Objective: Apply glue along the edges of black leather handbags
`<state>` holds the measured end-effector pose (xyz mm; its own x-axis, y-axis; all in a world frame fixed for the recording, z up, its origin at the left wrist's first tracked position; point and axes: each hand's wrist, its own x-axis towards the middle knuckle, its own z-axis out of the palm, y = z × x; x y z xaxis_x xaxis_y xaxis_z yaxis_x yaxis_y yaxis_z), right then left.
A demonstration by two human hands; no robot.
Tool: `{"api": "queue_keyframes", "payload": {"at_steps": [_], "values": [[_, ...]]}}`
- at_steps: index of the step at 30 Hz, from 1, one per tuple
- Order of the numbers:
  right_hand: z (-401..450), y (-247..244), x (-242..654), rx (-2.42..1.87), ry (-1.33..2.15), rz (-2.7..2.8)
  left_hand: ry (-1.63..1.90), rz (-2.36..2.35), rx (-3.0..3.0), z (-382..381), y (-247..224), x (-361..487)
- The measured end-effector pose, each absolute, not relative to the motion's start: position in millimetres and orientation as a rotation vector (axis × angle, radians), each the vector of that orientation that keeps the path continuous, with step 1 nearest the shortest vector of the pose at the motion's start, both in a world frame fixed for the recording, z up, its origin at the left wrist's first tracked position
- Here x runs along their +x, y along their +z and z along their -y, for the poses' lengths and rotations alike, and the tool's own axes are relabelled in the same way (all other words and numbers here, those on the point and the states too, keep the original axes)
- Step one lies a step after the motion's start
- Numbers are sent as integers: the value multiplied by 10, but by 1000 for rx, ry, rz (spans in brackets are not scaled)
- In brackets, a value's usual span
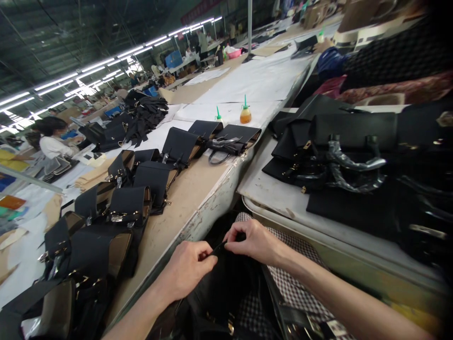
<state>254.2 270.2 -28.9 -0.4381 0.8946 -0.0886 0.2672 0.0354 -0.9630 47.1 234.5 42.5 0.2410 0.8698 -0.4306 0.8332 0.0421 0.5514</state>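
A black handbag [226, 278] rests on my lap, over checked cloth, with gold-coloured metal fittings low on it. My left hand [189, 267] pinches the bag's black upper edge between thumb and fingers. Close beside it, my right hand [253, 242] grips the same edge, thumb and forefinger pressed together. A short stretch of the edge shows between the two hands. Much of the bag lies in shadow, so its inside is hard to make out.
Several black handbags [155, 182] stand in rows on the table [184, 210] at left. More black bags [354, 137], some with plastic-wrapped handles, lie on the right-hand table [272, 189]. A glue bottle [245, 114] with a green nozzle stands farther back. A person [56, 139] sits at far left.
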Motion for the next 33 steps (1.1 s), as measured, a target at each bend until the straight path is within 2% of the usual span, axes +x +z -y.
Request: {"api": "queue_keyframes", "payload": {"at_steps": [9,18,24,26,29,33], "values": [[-2605,-270,2472,-1282,1301,1693,48,-1497,1716,-2361,406,417],[-2503,-88,2905,-1122,1482,1732,82,-1341,1805,-2611,314,657],[-1469,-115,3242,-1379,1000,1844,85,-1230,1739,-2716,205,812],[-1260,-210,3251,-1542,942,1778,67,-1144,1675,-2774,135,901],[-1225,-280,3397,-1685,1143,1551,-16,-1007,1575,-2884,113,975],[-1368,-218,3805,-1413,1531,1303,-148,-869,1487,-2999,347,889]]}}
